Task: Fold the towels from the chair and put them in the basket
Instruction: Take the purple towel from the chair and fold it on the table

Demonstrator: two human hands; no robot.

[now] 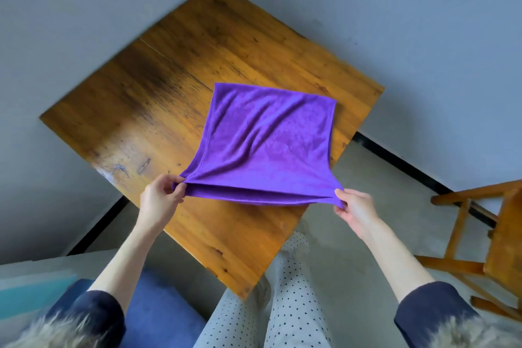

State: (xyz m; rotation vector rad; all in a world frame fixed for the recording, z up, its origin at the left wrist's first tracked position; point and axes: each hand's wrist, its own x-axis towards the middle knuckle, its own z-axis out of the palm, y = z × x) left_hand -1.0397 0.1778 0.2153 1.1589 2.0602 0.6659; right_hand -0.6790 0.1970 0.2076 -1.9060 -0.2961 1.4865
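**Purple towel held doubled over the wooden table**

A person stands at a wooden table and holds a purple towel by its two near corners. The left hand pinches the near left corner, fingers curled round the gathered cloth. The right hand pinches the near right corner between thumb and fingers. Between the hands the near edge shows two layers, so the towel is folded once, with the doubled edge lifted clear of the tabletop. The far part of the towel lies spread on the wood, its far edge straight and its surface rippled with soft creases. The towel sits toward the right side of the table, close to the right edge.

To the right, a wooden chair stands on the grey floor, well apart from the towel; only part of its frame and seat falls in view. At the lower left a blue cushioned surface shows, possibly a seat, though the edge of the view makes it hard to tell. The person wears dark sleeves with pale furry trim and dotted trousers.
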